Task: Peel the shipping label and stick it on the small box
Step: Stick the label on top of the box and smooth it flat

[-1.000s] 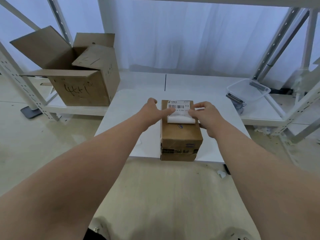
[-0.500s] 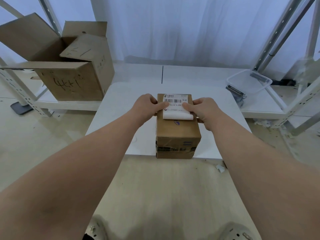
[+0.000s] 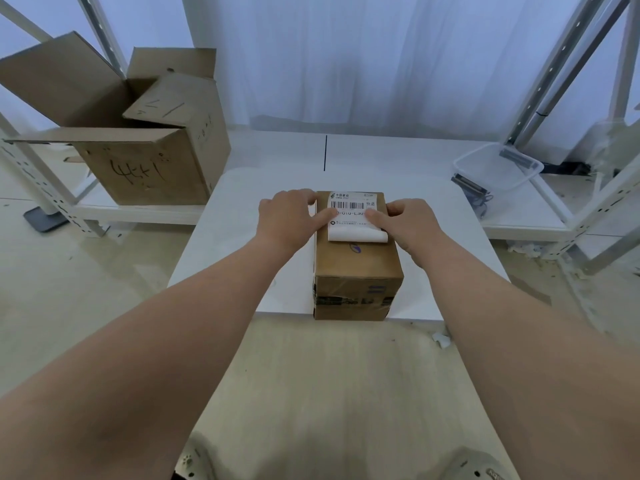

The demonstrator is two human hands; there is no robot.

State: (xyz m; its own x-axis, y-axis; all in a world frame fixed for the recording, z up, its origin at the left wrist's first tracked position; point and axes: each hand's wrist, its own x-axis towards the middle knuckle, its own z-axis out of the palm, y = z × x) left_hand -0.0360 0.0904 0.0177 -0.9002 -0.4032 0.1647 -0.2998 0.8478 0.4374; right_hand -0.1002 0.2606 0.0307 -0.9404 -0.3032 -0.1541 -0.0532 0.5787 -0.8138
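A small brown cardboard box (image 3: 356, 268) stands at the near edge of a white table (image 3: 239, 244). A white shipping label (image 3: 351, 220) with a barcode lies on the far part of its top; the label's near edge curls up off the cardboard. My left hand (image 3: 291, 216) rests against the box's left side, with a finger pressing on the label's left part. My right hand (image 3: 405, 220) is at the box's right side, its thumb pressing the label's right part. The fingers hide the middle line of print.
A large open cardboard box (image 3: 138, 140) sits on a low white shelf at the left. A clear plastic bin (image 3: 498, 168) with dark items beside it lies on the shelf at the right. Metal rack posts (image 3: 554, 71) rise on both sides. White curtain behind.
Both hands stay on the label; the fingers have slid slightly toward me along it, so more of the barcode end shows. The view shifted a little.
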